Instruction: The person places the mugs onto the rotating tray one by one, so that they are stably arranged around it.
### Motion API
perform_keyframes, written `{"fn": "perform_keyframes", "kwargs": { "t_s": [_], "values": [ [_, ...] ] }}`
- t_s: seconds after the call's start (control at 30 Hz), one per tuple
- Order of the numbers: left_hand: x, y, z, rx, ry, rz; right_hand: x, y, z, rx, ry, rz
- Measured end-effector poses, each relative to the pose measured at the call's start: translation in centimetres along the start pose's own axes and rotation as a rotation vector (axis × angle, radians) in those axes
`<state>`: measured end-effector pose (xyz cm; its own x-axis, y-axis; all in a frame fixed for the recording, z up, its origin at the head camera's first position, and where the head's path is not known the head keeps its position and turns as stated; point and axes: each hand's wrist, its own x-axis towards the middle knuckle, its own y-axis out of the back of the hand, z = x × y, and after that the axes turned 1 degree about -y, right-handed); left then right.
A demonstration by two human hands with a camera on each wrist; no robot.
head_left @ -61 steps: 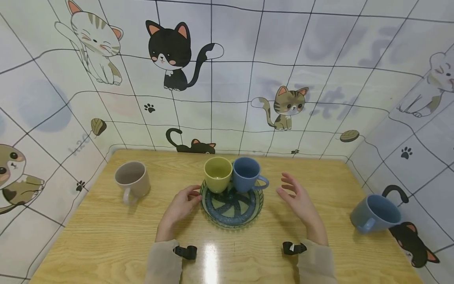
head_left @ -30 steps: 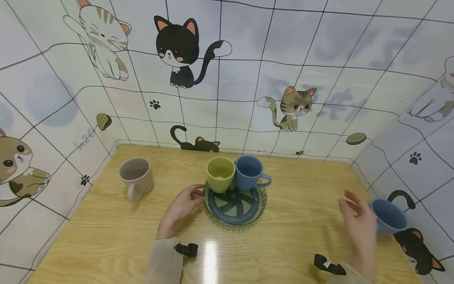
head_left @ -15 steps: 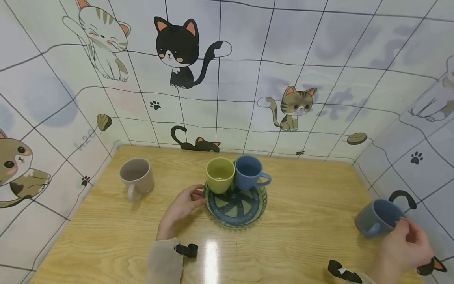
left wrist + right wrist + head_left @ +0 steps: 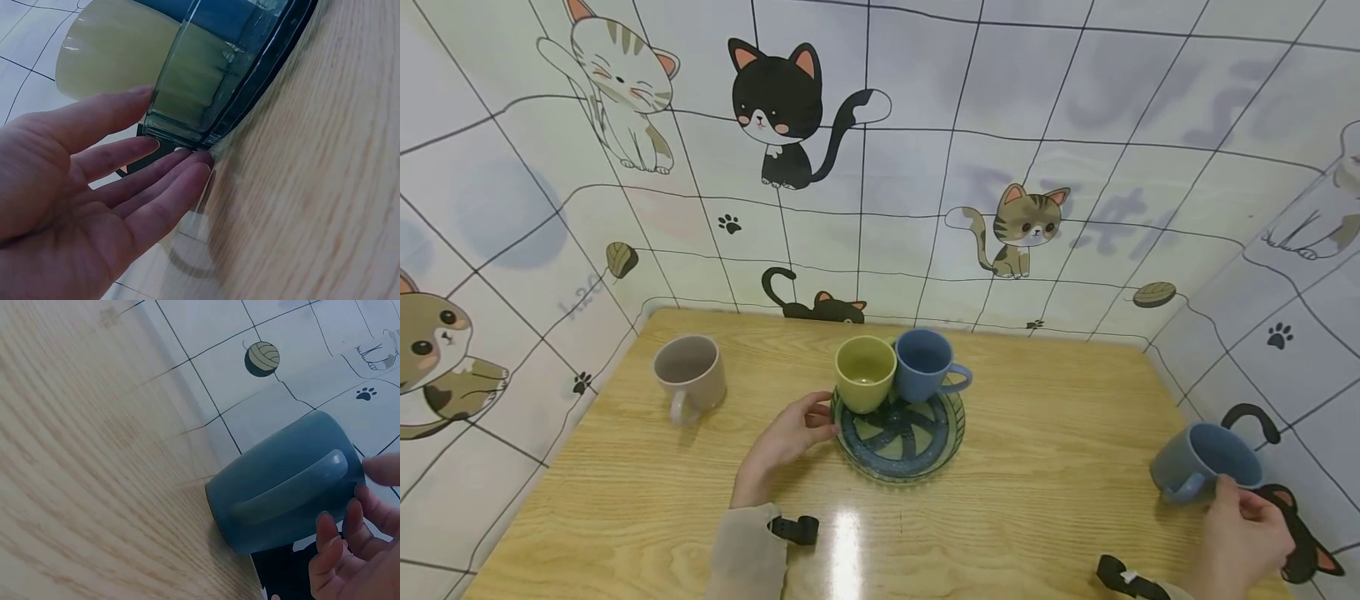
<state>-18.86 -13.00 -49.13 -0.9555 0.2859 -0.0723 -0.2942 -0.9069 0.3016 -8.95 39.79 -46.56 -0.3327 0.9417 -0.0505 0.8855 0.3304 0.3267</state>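
Observation:
My left hand is at the left side of a round green-and-blue glass dish. In the left wrist view its thumb touches the dish wall, while the loosely extended fingers lie low beside the base. A yellow cup and a blue mug stand side by side at the dish's back. Far right, my right hand is at a grey-blue mug. Thumb and index fingertips are right at the rim in the right wrist view, beyond the mug's handle; I cannot tell whether they pinch it.
A beige mug stands at the back left of the wooden table, its handle toward the near side. A wall covering printed with cats surrounds the table on the back and both sides.
My right hand has gone from beside the dish to the far-right mug, shifting slightly left along its rim in the last half second. The left hand has stayed at the dish.

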Motion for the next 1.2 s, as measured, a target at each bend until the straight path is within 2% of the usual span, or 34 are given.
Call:
{"fn": "perform_keyframes", "kwargs": {
  "t_s": [0.23, 0.43, 0.67, 0.97, 1.2],
  "values": [
    [-0.09, 0.03, -0.16, -0.006, -0.019, -0.023, 0.27, -0.26, 0.22, 0.098, -0.028, -0.061],
    [-0.1, 0.08, 0.0, -0.009, -0.018, -0.023, 0.38, -0.49, 0.49, 0.037, -0.059, -0.078],
    [-0.03, 0.11, -0.02, -0.004, -0.016, -0.032, 0.38, -0.63, 0.61, 0.062, -0.058, -0.133],
    [0.0, 0.07, -0.05, 0.005, -0.005, -0.028, 0.03, -0.89, 0.26, -0.182, -0.033, -0.236],
    [0.11, 0.01, 0.0, 0.021, 0.001, -0.028, 0.01, -0.89, 0.01, -0.161, -0.059, -0.285]
  ]
}}
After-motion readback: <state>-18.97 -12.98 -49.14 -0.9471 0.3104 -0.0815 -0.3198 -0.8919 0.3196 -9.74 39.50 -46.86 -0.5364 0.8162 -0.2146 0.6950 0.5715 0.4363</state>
